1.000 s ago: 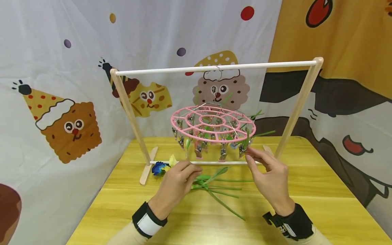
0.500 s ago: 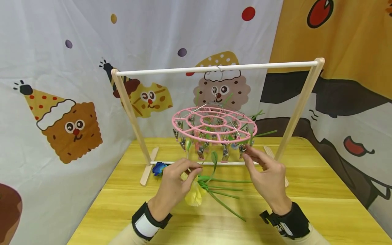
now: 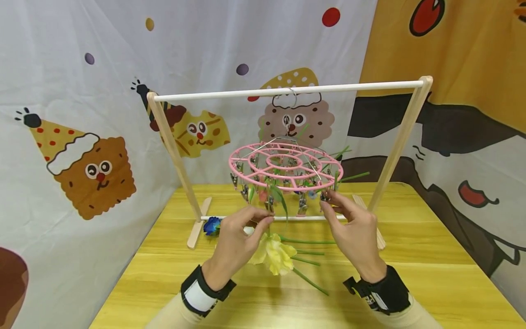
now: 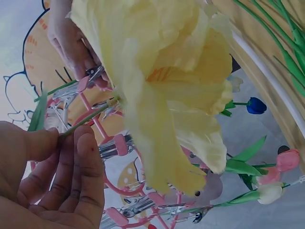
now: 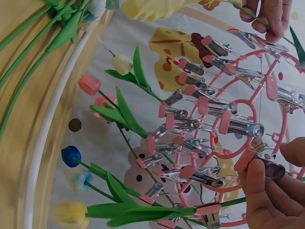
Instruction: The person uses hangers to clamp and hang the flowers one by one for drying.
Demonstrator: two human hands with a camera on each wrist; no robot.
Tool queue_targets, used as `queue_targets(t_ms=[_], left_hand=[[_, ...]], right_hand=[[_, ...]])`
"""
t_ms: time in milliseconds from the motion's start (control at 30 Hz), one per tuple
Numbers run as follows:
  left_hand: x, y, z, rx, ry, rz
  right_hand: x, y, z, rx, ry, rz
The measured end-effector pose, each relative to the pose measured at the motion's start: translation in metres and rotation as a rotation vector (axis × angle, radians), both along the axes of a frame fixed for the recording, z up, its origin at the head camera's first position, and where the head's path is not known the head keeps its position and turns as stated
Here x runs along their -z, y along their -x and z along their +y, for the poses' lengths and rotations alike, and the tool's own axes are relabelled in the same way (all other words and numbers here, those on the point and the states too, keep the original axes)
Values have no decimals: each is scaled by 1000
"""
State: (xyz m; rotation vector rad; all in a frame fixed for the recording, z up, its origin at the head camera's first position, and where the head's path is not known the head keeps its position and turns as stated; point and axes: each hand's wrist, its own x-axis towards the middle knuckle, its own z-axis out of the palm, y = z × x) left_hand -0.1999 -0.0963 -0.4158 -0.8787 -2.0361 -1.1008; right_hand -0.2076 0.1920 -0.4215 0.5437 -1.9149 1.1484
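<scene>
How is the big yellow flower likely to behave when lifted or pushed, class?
The yellow flower is probably light: the left hand pinches only its thin stem. Its broad, ruffled petals look thin, so they would likely flop. Hanging head-down, it may swing.

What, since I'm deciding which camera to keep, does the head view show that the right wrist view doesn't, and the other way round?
Only the head view: the white top bar, the metal hook over it, and the black wristbands.

Only the right wrist view: a yellow tulip bloom hanging from the rack, which I can't make out from the head.

Both: the pink rack, green stems on the table, the left grip pinching the yellow flower by its stem, and the right grip holding a metal clip.
</scene>
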Motion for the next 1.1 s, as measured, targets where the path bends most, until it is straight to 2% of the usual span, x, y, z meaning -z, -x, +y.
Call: queue_targets(t_ms=[300,467,667,1100], left_hand=[[-7,3,5,10,-25,-21],[-9,3,7,13,-41,-38],[-13,2,9,27,-50,-52],[-16,-2,19,138,-126,-124]], right_hand=[[-7,4,-2,-45,34,-42],[-8,3,-1,-102,79,-117],[-12,0,1,-135,104,-216],[-18,0,4,-224,167,-307]])
